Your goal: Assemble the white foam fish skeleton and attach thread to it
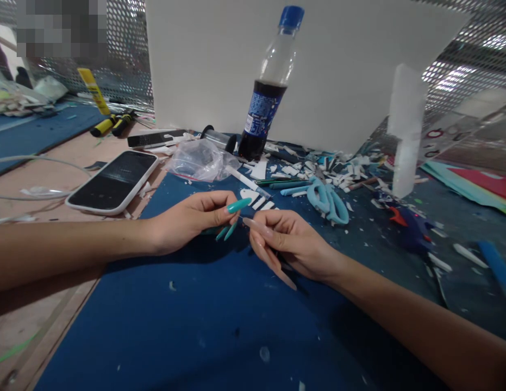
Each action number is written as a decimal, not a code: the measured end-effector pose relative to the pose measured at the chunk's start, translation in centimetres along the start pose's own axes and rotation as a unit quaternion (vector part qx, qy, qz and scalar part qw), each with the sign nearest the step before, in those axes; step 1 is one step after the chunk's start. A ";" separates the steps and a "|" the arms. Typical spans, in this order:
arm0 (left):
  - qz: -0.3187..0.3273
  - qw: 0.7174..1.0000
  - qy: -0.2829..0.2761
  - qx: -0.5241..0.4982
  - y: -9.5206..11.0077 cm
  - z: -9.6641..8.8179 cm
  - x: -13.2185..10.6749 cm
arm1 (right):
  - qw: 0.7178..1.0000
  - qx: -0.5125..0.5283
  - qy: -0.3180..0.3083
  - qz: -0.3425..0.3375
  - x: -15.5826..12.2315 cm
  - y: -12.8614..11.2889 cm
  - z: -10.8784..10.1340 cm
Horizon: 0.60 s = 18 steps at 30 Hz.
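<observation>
My left hand (pixel 199 217), with long teal nails, is closed in a pinch over the blue mat (pixel 187 326). Close by on its right, my right hand (pixel 293 241), with long beige nails, also pinches thumb against fingers. The fingertips of both hands nearly meet. Something thin and tiny may be between them, but I cannot make it out. Just behind the fingertips lies a white striped cutout (pixel 253 196) shaped like a fishbone, partly hidden by my right hand. Light blue scissors (pixel 328 201) rest beyond my right hand.
A cola bottle (pixel 258 108) stands before a white board (pixel 207 65). A phone (pixel 112 182), a clear plastic bag (pixel 201 160), a spool (pixel 218 138) and many white scraps (pixel 346 171) lie around. A dark blue glue gun (pixel 416 231) is at the right, near an upright white strip (pixel 405 130).
</observation>
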State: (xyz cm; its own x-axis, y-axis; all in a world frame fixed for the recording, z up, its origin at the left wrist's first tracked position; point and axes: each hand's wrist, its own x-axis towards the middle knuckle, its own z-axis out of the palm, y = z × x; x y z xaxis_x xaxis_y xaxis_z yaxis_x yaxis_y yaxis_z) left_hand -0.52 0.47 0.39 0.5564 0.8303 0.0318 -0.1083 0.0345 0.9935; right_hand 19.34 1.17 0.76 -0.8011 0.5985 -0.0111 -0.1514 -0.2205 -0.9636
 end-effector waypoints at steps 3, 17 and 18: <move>0.006 1.000 -0.003 -0.005 -0.1 0.0 0.1 | 1.000 -0.004 -0.004 0.004 0.0 0.0 0.0; -0.009 1.000 0.005 0.002 0.0 0.1 0.0 | 1.000 -0.024 -0.019 -0.003 0.0 0.1 -0.3; -0.010 1.000 0.008 0.003 0.1 0.1 0.0 | 1.000 -0.023 -0.019 -0.004 0.0 0.1 -0.3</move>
State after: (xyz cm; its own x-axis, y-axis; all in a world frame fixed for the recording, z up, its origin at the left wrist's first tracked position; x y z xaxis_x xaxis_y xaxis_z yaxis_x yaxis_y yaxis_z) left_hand -0.44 0.41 0.45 0.5458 0.8379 0.0102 -0.0930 0.0485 0.9945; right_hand 19.50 1.34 0.56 -0.8218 0.5697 0.0059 -0.1321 -0.1805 -0.9747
